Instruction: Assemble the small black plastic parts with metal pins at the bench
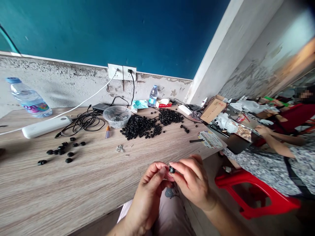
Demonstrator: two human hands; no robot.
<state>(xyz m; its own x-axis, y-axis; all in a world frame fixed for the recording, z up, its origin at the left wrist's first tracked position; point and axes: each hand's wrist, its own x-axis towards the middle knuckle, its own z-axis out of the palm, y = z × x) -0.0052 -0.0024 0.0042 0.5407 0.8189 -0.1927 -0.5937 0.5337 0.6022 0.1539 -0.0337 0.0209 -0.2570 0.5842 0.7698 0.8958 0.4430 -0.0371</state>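
Both hands meet over my lap at the wooden table's (73, 183) front edge. My right hand (192, 183) pinches a small black round part (172, 169) at its fingertips. My left hand (150, 193) touches the same part from the left with thumb and fingers. A big pile of the same black parts (140, 127) lies at mid-table, with a second pile (171, 116) behind it. Several more black parts (61, 151) are scattered to the left. A few small metal screws (120, 148) lie between the piles and my hands.
A clear plastic bowl (116, 116) of metal bits, a small screwdriver (107, 131), a white power strip (46, 127), tangled black cables (83, 122) and water bottles (29, 98) stand toward the wall. Another person (270, 154) sits at right on a red stool (256, 193).
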